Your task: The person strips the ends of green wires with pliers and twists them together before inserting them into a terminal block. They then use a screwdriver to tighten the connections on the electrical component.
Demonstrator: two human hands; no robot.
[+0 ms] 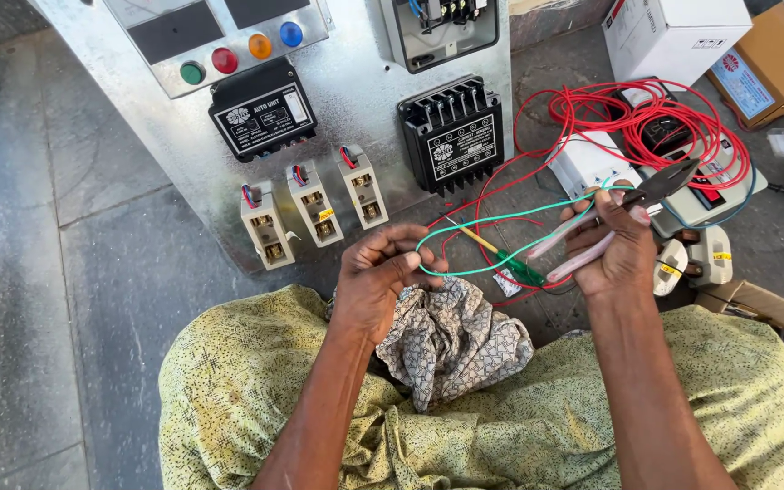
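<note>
Pinched between left fingers [408, 263]: a loop of green wire [492, 220], the left hand [376, 281] curled shut around it above the lap. Clamped in the right hand [612, 243]: pink-handled pliers [628, 204], fingers wrapped tight on the handles, dark nose pointing toward two o'clock, closed or open hard to tell. Green wire running between both hands, its far end reaching the pliers, not yet joined to anything visible. Just below it, at six o'clock from the wire, a screwdriver [492, 249] lying idle on the floor. At twelve o'clock from the pliers, a tangle of red wire [646, 113], loose and unrouted. At eleven o'clock from the left hand, three fuse holders [312, 207] already mounted on the metal panel [138, 136], short leads only at their tops. Judged: mounting largely done, wiring barely begun.
</note>
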